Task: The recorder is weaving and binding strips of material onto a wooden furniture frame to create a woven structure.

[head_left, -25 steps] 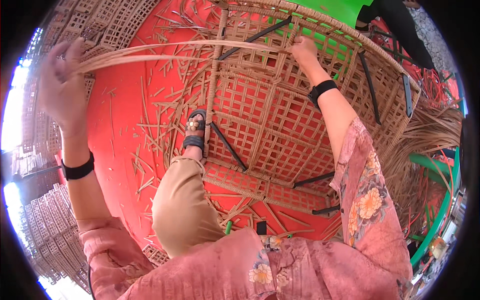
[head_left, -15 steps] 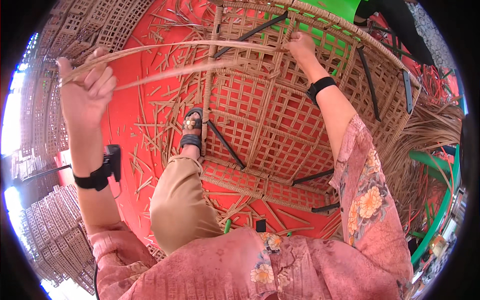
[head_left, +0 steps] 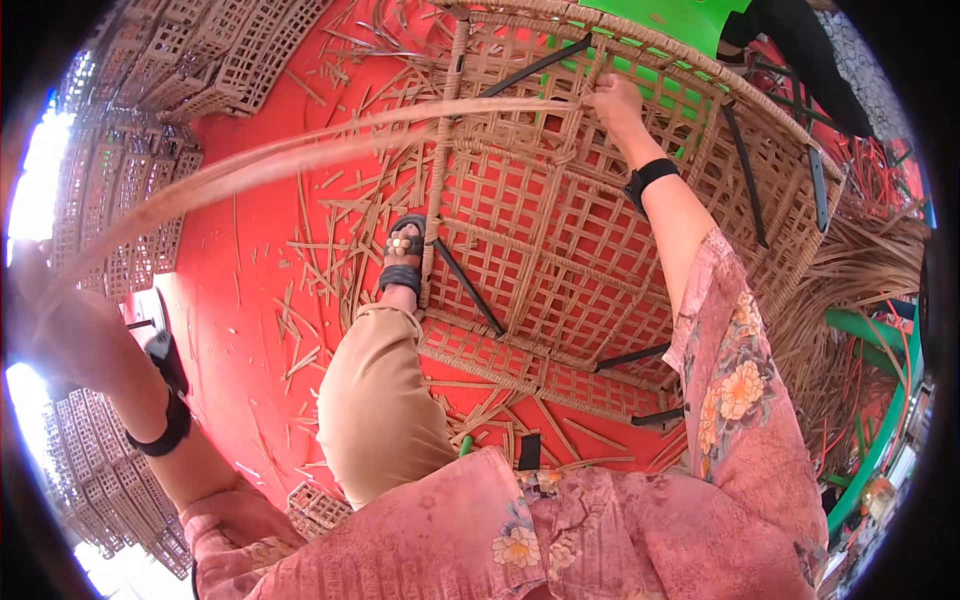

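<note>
A large brown woven basket [head_left: 545, 235] with black metal bars lies in front of me, its open lattice showing red beneath. Long brown plant-fibre strands [head_left: 300, 150] stretch from its upper cross rib out to the far left. At that rib, my right hand [head_left: 615, 103] has its fingers closed on the strand's end, against the weave. My left hand [head_left: 70, 330] is at the picture's left rim with the strands running into it; motion blur smears its fingers. Both wrists wear black bands.
Cut fibre scraps [head_left: 345, 230] litter the red floor [head_left: 230, 370]. Stacked woven panels [head_left: 215, 60] stand at left. A loose fibre bundle [head_left: 860, 255] and a green frame [head_left: 905, 390] are at right. My sandalled foot [head_left: 404, 255] rests beside the basket. A bright green chair [head_left: 680, 20] is beyond it.
My left hand has swung down and outward to the left, drawing the strands out longer. My right hand stays at the basket's rib. The view has shifted slightly.
</note>
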Demonstrator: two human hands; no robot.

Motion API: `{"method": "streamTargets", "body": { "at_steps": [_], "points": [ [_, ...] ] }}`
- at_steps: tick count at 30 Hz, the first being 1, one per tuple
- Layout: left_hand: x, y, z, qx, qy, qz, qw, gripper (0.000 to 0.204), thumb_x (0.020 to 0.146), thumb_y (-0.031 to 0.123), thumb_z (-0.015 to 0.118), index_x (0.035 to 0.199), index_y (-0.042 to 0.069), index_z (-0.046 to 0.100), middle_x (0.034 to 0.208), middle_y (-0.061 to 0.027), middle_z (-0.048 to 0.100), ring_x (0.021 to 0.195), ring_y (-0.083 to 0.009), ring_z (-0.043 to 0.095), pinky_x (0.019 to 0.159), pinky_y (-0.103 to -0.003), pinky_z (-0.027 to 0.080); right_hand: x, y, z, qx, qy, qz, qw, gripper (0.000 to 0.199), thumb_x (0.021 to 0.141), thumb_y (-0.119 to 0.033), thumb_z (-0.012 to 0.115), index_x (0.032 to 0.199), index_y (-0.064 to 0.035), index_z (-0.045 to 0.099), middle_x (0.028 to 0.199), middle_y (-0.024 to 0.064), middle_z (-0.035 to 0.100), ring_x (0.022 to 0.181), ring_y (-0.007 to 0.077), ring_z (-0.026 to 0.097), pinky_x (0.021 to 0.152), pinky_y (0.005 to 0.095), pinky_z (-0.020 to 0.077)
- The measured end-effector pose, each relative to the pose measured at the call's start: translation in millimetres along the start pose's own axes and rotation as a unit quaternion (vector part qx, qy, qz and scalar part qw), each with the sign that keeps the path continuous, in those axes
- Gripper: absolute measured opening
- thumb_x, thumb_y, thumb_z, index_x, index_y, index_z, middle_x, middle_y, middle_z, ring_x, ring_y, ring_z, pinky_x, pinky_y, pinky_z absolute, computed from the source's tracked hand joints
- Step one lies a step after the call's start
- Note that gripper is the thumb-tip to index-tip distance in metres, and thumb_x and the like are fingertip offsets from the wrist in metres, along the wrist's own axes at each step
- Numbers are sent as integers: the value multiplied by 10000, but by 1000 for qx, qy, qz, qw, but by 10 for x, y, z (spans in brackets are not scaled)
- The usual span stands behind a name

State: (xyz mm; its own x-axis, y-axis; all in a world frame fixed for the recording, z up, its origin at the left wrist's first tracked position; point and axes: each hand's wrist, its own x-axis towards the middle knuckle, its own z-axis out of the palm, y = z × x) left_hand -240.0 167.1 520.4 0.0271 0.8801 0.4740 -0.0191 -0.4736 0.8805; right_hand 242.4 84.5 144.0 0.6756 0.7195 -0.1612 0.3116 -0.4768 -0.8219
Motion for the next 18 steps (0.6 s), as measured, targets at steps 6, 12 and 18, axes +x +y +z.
{"method": "streamTargets", "body": {
  "at_steps": [6,12,18],
  "points": [
    [-426,-342,280,-54,-44,-168,983,440,930,310,519,1090,-100,540,970,-190,619,855,-249,630,751,-354,529,-48,47,54,29,23,-1,999,525,709,-91,719,1181,64,550,1119,181,619,968,227,615,807,324,489],
    [-285,-13,-183,666,-190,329,641,332,923,249,566,1072,-47,579,909,-101,609,805,-188,607,700,-290,507,-51,-96,245,44,19,-17,999,523,719,-101,713,1191,51,549,1135,172,617,986,228,613,828,332,486],
    [-112,367,-520,709,-122,558,415,158,901,134,597,1001,30,663,943,-39,683,680,-92,619,566,-222,502,-69,-115,142,23,35,-20,999,416,781,-80,648,1175,27,568,1108,181,625,987,295,611,799,373,520]
  ]
}}
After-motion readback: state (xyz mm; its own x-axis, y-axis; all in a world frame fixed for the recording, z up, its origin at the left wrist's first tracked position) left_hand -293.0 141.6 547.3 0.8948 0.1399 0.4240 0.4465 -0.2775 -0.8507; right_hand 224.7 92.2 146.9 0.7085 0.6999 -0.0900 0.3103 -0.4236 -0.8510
